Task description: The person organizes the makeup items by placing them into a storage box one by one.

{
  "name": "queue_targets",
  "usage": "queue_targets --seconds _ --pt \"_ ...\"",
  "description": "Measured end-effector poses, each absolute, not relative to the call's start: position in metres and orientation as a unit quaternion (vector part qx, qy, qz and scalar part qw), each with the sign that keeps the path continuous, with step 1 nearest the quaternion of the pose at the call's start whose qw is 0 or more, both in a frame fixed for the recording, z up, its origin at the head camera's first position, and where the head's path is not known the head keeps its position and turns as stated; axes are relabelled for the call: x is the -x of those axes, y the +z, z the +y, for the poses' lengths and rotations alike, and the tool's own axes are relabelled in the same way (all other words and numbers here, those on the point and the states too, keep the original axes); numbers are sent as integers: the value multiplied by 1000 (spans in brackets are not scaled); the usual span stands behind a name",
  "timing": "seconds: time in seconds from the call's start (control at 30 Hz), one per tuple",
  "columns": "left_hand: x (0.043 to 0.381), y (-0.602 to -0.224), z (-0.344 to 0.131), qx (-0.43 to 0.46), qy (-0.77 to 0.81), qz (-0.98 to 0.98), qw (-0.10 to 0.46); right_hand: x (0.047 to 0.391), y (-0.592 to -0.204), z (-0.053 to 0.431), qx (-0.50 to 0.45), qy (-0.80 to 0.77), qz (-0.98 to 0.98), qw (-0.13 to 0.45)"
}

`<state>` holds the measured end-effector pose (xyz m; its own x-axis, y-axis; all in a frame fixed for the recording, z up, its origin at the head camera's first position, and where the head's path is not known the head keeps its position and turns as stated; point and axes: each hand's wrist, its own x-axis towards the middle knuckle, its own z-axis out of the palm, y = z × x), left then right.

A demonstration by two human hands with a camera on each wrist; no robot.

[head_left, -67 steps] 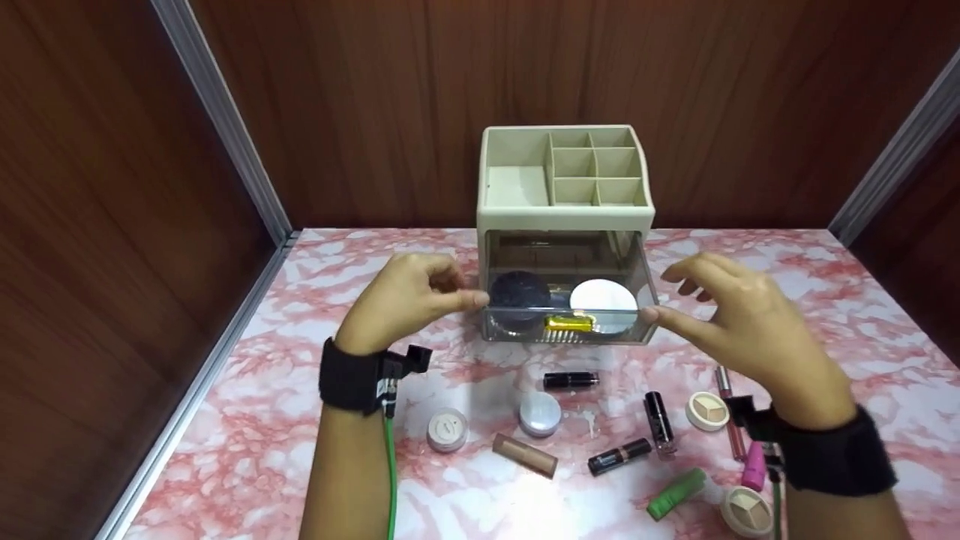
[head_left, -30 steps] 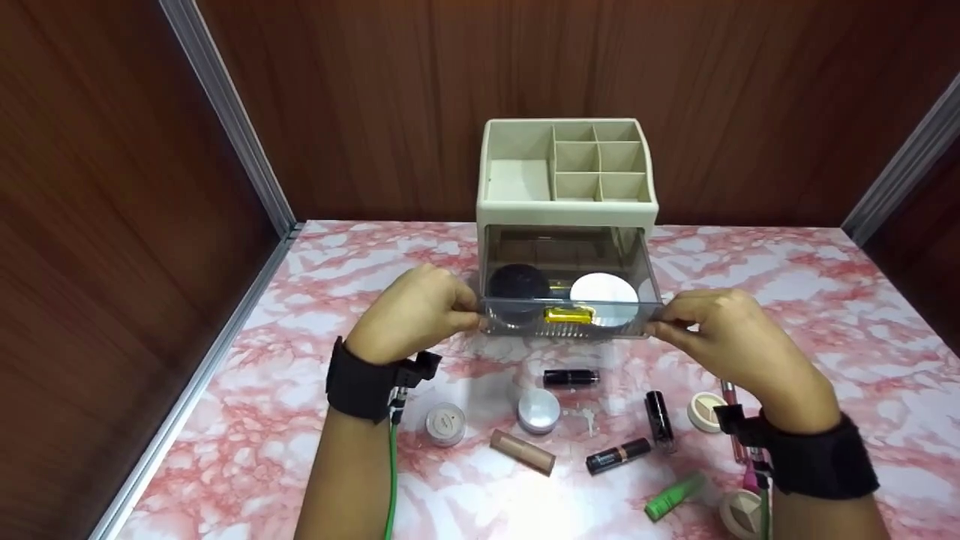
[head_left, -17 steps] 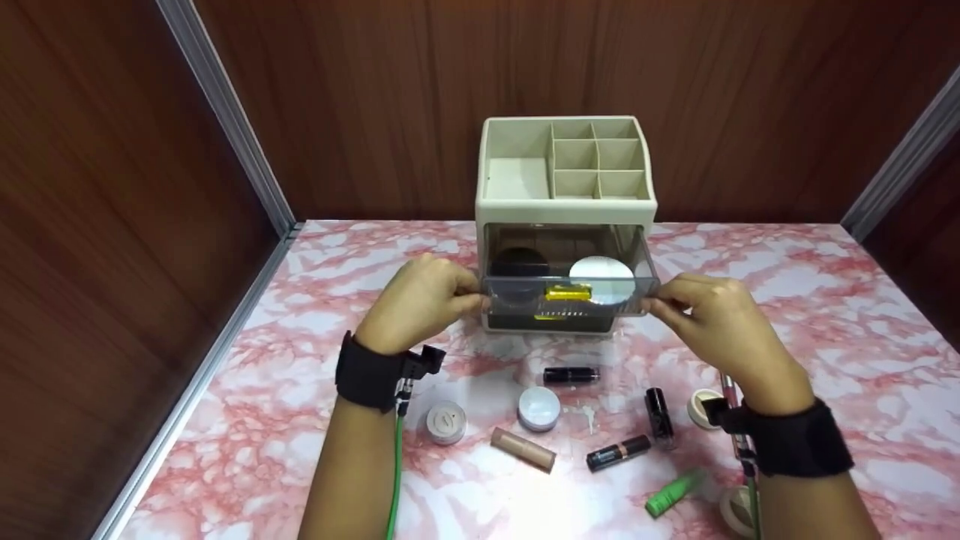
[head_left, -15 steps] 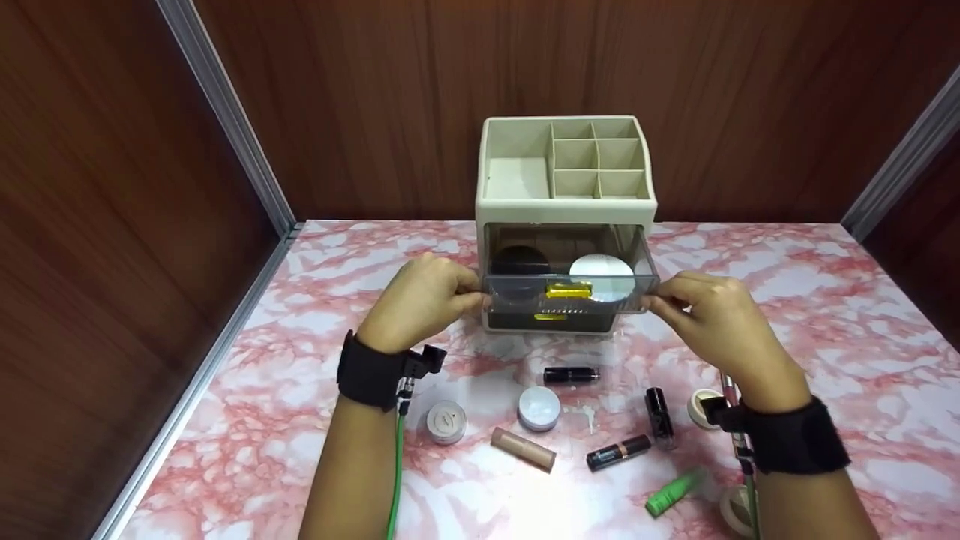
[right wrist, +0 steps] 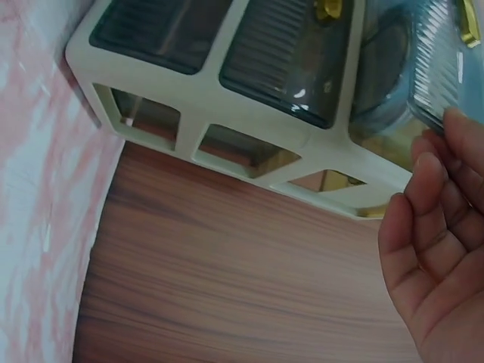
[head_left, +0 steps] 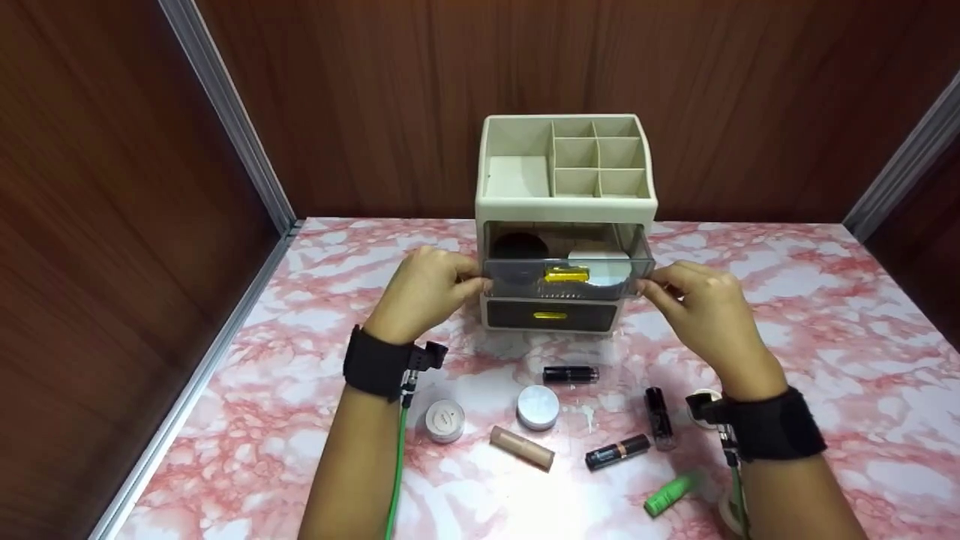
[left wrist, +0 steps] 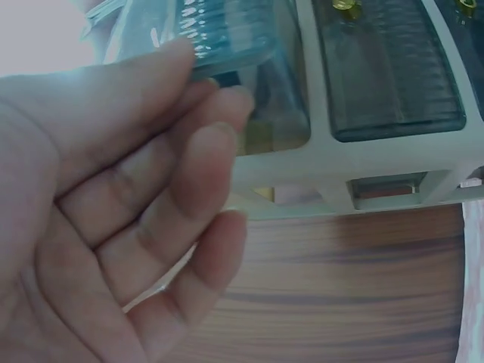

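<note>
A cream cosmetics organizer (head_left: 566, 210) stands at the back of the table. Its top drawer (head_left: 517, 279), smoky and clear with a gold handle, is pulled partly out. Inside it are a dark round item (head_left: 520, 244) and a white round item (head_left: 600, 262). My left hand (head_left: 427, 292) pinches the drawer's left front corner between thumb and fingers. At the right front corner, my right hand (head_left: 705, 311) pinches it likewise. Both wrist views show the thumb and index finger at the drawer's edge (left wrist: 234, 34), the other fingers loosely bent.
Below, a lower drawer (head_left: 525, 316) sits closed. On the marbled table (head_left: 262, 420) in front lie a black lipstick (head_left: 570, 375), a white-lidded jar (head_left: 538, 409), a pale jar (head_left: 445, 421), a tan tube (head_left: 522, 448), a green tube (head_left: 670, 493) and several other cosmetics.
Both hands closed their grip on the drawer's front corners. The drawer then moved back into the organizer, revealing the lower drawer's front.
</note>
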<state>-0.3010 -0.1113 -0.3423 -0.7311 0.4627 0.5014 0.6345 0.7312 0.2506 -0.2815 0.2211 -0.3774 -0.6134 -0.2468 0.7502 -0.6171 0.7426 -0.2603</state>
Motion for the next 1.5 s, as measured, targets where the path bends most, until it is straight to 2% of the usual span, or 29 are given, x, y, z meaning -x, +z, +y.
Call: queue_targets --seconds 0.47,0.87,1.3,1.5 --pt "305 -347 -115 292 -208 -901 244 287 -382 215 -260 276 -841 386" --pt "318 -358 -105 291 -232 -890 263 297 -390 216 -207 289 -840 410" --pt "332 -374 -100 254 -258 -867 342 312 -393 214 -180 284 -842 422" --pt "336 -379 -97 207 -280 -865 362 318 -395 213 -138 291 -847 424"
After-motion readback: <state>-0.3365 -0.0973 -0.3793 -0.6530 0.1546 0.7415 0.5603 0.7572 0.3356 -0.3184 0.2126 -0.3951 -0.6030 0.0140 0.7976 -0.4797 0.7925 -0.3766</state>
